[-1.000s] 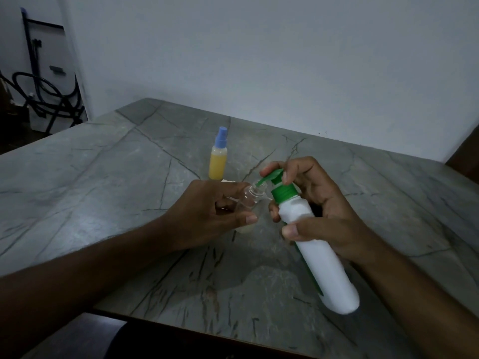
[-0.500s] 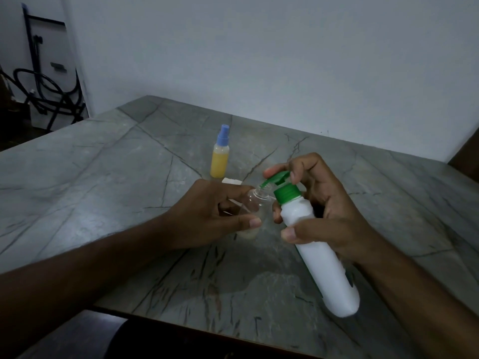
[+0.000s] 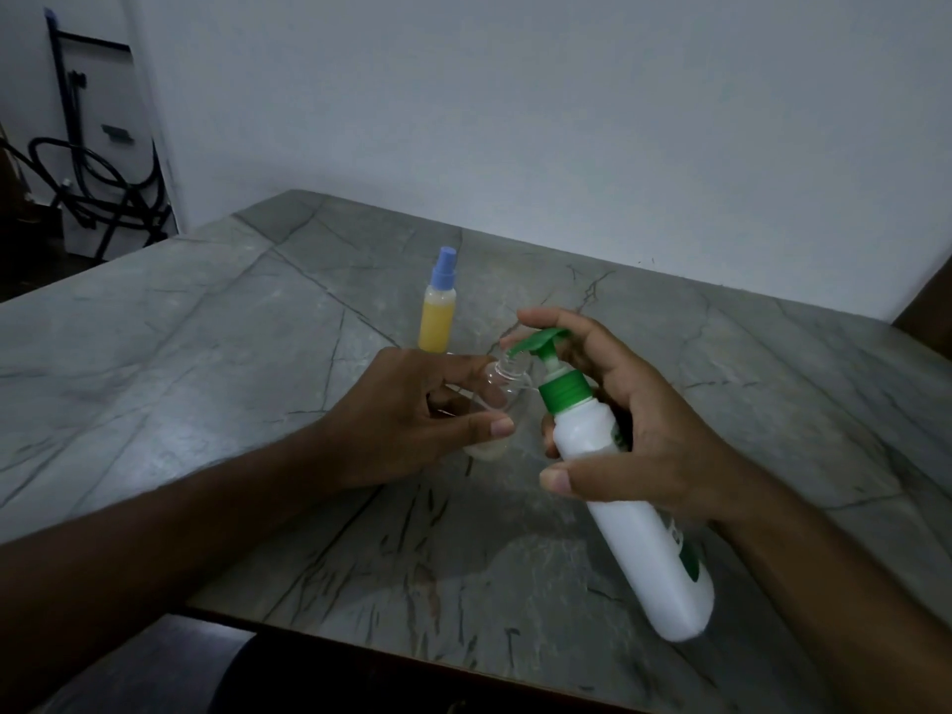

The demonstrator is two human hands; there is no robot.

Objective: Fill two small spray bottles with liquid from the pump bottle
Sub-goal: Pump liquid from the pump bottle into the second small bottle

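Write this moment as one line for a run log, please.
step: filling second bottle | left hand: holds clear spray bottle | right hand: grips pump bottle, spout over its mouth | yellow spray bottle: capped, behind

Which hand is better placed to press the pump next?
Right. The right hand already grips the pump bottle, index finger over the green pump head. The left hand is busy holding the clear spray bottle under the nozzle.

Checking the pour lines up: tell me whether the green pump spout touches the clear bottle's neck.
Cannot tell. In the head view the green pump spout tip overlaps the clear bottle mouth, but the dim frame shows neither contact nor gap plainly.
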